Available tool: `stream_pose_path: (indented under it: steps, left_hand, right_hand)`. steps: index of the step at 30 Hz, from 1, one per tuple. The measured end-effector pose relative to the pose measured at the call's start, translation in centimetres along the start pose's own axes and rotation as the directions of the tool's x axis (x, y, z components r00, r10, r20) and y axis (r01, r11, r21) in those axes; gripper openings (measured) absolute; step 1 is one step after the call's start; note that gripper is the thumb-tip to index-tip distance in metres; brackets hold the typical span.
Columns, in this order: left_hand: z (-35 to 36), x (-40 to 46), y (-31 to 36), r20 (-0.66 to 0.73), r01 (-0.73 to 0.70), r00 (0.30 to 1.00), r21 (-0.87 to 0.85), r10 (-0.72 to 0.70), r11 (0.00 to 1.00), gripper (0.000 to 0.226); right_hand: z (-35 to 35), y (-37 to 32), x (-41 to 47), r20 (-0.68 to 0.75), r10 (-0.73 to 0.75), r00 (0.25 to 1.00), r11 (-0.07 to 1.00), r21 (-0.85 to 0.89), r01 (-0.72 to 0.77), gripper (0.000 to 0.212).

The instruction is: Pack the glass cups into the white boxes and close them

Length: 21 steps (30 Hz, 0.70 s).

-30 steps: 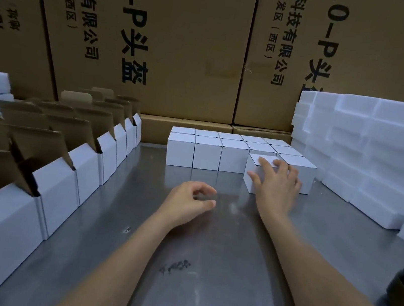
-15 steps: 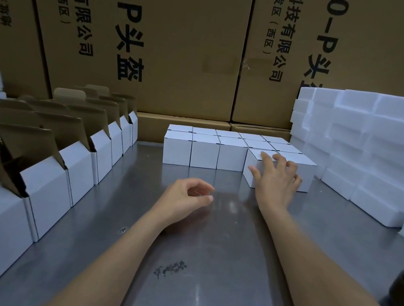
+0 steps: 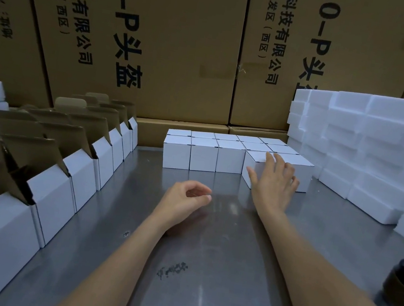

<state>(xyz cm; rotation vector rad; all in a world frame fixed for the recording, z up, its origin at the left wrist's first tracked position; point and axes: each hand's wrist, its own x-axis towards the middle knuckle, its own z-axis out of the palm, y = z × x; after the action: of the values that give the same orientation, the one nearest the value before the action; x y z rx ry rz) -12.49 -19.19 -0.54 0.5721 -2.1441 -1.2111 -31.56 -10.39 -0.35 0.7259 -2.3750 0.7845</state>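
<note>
Open boxes (image 3: 51, 197) line the table's (image 3: 199, 298) left; closed boxes (image 3: 203, 154) sit behind, foam blocks (image 3: 369, 158) right

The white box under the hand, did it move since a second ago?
Barely. The right hand stays spread against the closed white box, nudging it slightly into the closed group. The left hand stays loosely curled, empty, over the metal table. The open boxes on the left stayed put.
</note>
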Motion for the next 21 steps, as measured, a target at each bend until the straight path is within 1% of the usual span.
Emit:
stream_pose_path:
  steps: [2, 5, 7, 9, 10, 11, 12, 14, 16, 19, 21]
  left_hand:
    - [0.0, -0.1, 0.2, -0.011, 0.009, 1.000, 0.046, -0.008, 0.999, 0.009]
    - [0.3, -0.8, 0.7, 0.022, -0.012, 1.000, 0.203, 0.008, 0.979, 0.011]
    - [0.7, -1.5, 1.1, 0.068, -0.066, 0.997, 0.367, 0.044, 0.928, 0.012]
    - [1.0, -2.5, 1.5, 0.113, -0.131, 0.990, 0.492, 0.086, 0.861, 0.017]
    - [1.2, -3.0, 1.7, 0.133, -0.155, 0.986, 0.528, 0.099, 0.835, 0.020]
    - [1.3, -3.7, 1.8, 0.144, -0.169, 0.984, 0.545, 0.108, 0.821, 0.023]
    - [1.3, -4.3, 2.0, 0.146, -0.174, 0.983, 0.540, 0.111, 0.824, 0.025]
    - [1.2, -5.7, 2.2, 0.135, -0.160, 0.985, 0.498, 0.106, 0.853, 0.025]
    - [1.0, -7.0, 2.6, 0.118, -0.139, 0.989, 0.469, 0.094, 0.872, 0.024]
    - [0.8, -9.1, 3.2, 0.088, -0.111, 0.993, 0.449, 0.080, 0.887, 0.021]
    - [0.7, -10.7, 3.5, 0.074, -0.107, 0.994, 0.449, 0.083, 0.887, 0.020]
  right_hand:
    - [-0.7, -0.3, -1.0, -0.013, -0.011, 1.000, 1.000, 0.013, 0.011, 0.052]
    - [-1.9, -0.4, -2.8, 0.007, -0.056, 0.998, 0.995, -0.082, 0.056, 0.043]
    - [-3.0, -0.6, -4.2, 0.034, -0.083, 0.996, 0.994, -0.072, 0.086, 0.038]
    - [-4.2, -1.0, -5.8, 0.012, -0.118, 0.993, 0.993, -0.010, 0.118, 0.027]
    - [-4.7, -1.1, -6.5, -0.006, -0.125, 0.992, 0.992, -0.001, 0.125, 0.020]
    - [-5.2, -1.2, -7.2, -0.011, -0.126, 0.992, 0.992, 0.002, 0.126, 0.016]
    - [-5.7, -1.3, -7.8, 0.016, -0.122, 0.992, 0.993, 0.003, 0.122, 0.015]
    - [-6.7, -1.3, -8.8, 0.073, -0.123, 0.990, 0.992, 0.001, 0.123, 0.016]
    - [-7.6, -1.0, -9.6, 0.071, -0.116, 0.991, 0.993, -0.001, 0.116, 0.018]
    - [-8.9, -0.7, -11.2, 0.169, -0.097, 0.981, 0.992, -0.060, 0.109, 0.027]
    - [-9.8, -0.4, -12.3, 0.245, -0.071, 0.967, 0.992, -0.081, 0.094, 0.029]
